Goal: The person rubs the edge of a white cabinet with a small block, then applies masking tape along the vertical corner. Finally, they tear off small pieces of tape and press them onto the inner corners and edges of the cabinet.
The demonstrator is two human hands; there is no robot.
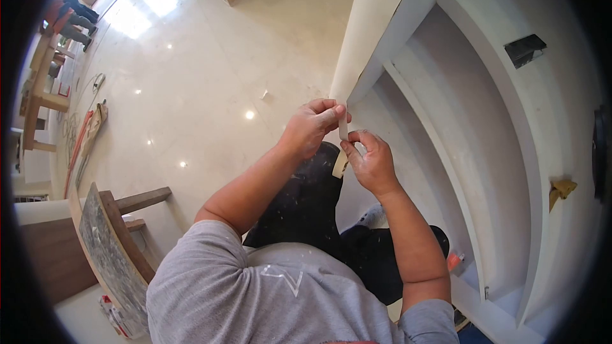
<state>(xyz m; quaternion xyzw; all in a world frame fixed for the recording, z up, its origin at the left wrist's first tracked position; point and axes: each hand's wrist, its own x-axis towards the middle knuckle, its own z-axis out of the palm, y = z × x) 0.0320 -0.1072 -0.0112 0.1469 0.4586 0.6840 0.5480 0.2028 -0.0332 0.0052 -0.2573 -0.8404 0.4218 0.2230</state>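
Observation:
A short, narrow white strip (343, 129) is held upright between my two hands, close to the lower end of a white panel edge (360, 44). My left hand (313, 126) pinches its upper end between thumb and fingers. My right hand (370, 160) is closed at the strip's lower end, thumb against forefinger. White dust marks the fingers of both hands. Below them, a pale yellowish piece (340, 164) lies against my dark-trousered knee.
White curved shelving (468, 146) stands on the right, with a yellow-brown cloth (561, 191) and an electrical box (525, 50). A wooden bench (118, 236) is at lower left. People (78, 19) stand far upper left, near cables and tools on the glossy floor (210, 76).

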